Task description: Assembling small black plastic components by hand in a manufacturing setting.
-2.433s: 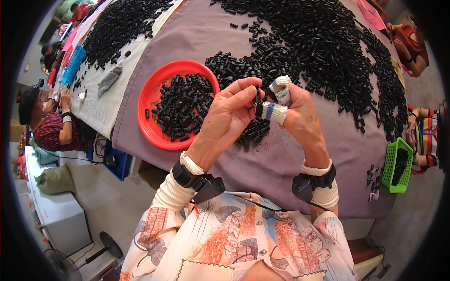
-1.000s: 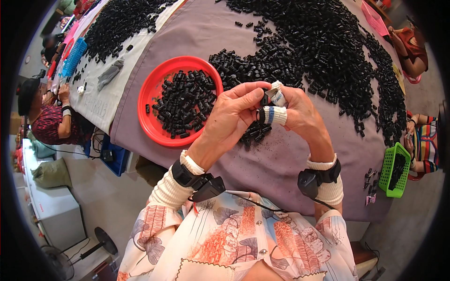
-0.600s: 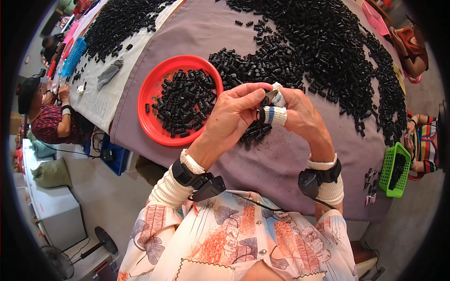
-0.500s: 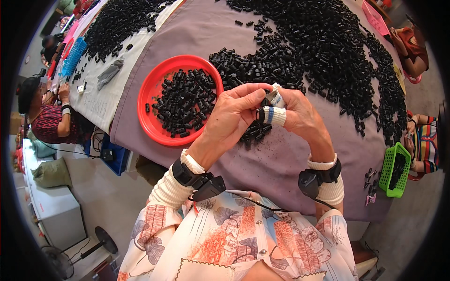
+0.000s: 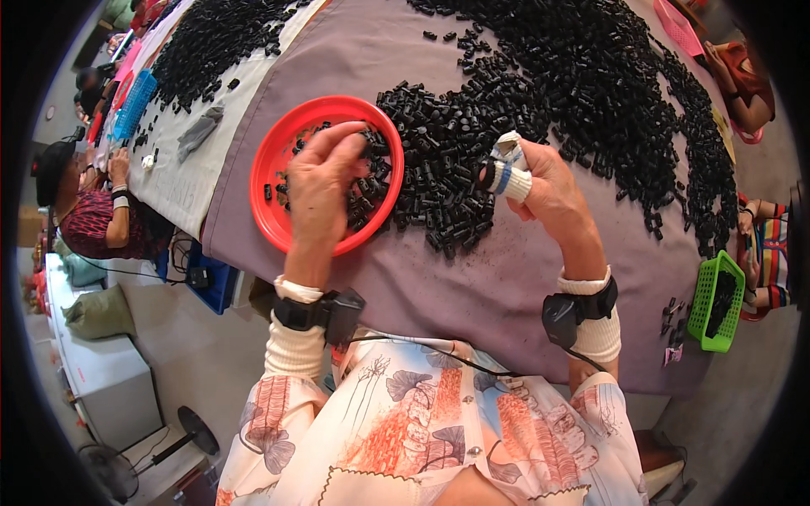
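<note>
My left hand (image 5: 319,190) is over the red round tray (image 5: 260,211), blurred by motion. Its thumb and forefinger are drawn together near a dark spot, and whether they pinch a part is hard to make out. In the tray lie many small black cylindrical plastic parts (image 5: 364,202), partly hidden by that hand. My right hand (image 5: 548,181) is raised over the cloth to the right, its thumb and fingertip wrapped in white knitted covers with a blue stripe. Between those covered tips it grips a small black plastic part (image 5: 486,175).
A large heap of black parts (image 5: 591,93) spreads over the purple tablecloth (image 5: 422,308). A green basket (image 5: 700,316) stands at the right edge by a person in stripes (image 5: 768,244). Another person (image 5: 101,215) works at the left. Wristband devices with cables sit on both my wrists.
My hands were together in front of me, working on a small part. The left hand has moved away left to above the red tray; the right stays nearly in place.
</note>
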